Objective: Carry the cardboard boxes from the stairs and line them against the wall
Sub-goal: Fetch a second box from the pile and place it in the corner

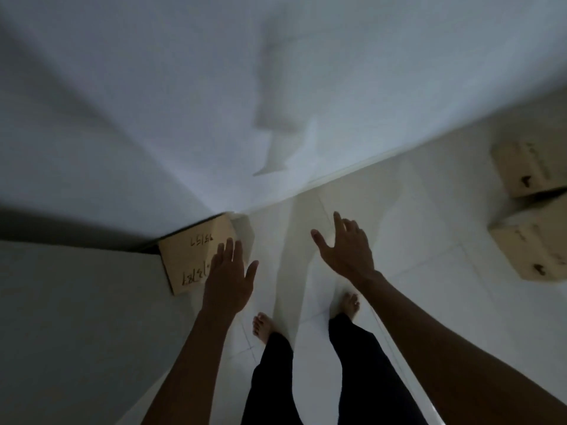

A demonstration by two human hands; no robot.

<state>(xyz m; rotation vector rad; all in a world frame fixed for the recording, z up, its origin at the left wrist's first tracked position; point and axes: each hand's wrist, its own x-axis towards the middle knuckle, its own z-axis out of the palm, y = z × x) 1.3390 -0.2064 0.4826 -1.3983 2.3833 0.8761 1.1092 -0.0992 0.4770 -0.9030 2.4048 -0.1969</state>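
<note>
Three cardboard boxes on pale floor tiles: one with handwritten numbers [196,259] at left against the wall [153,118], under the left hand [228,277]; fingers spread, contact unclear. Two more boxes [534,210] far right, well apart from the right hand [346,250], splayed and empty.

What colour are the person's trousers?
Black trousers, seen in the head view.
</note>
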